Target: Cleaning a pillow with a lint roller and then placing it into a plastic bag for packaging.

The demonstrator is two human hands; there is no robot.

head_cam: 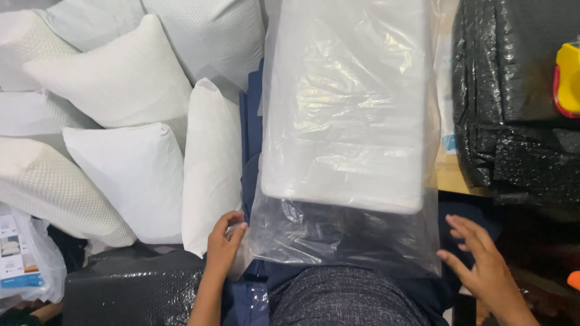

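1. Grey-flecked dark trousers [344, 299] fill the near edge, on the person's lap.
2. Left hand [225, 244]: grip closed on the lower left edge of the clear plastic bag [338, 241], fingers curled round it.
3. Right hand [483, 262]: grip wide open, fingers spread, just beside the bag's lower right corner, holding nothing.
4. White foam pillow [347, 102] sits inside the bag, over the lap, extending away from the person.
5. White pillows [121, 121] are piled at left.
6. Black bubble wrap [513, 90] lies at right, with a yellow object [568, 78] on it.
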